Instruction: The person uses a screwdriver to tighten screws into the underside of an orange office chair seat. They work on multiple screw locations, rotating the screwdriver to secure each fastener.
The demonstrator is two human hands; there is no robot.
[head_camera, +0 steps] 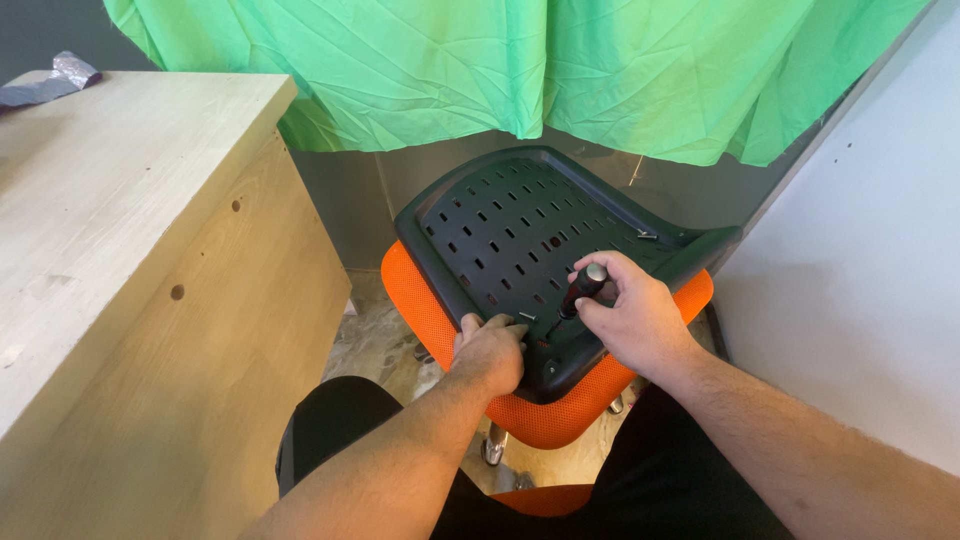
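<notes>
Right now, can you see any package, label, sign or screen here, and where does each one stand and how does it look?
No label, sign or screen shows.
Crumpled grey foil-like wrapper: far left corner of the pale wooden desk top, shiny and creased; whether it is a package is unclear.
The left hand and right hand rest on the plain dark slotted plastic chair panel.

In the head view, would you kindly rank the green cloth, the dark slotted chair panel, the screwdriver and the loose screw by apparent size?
1. Green cloth
2. Dark slotted chair panel
3. Screwdriver, partly hidden in the right hand
4. Loose screw
</notes>
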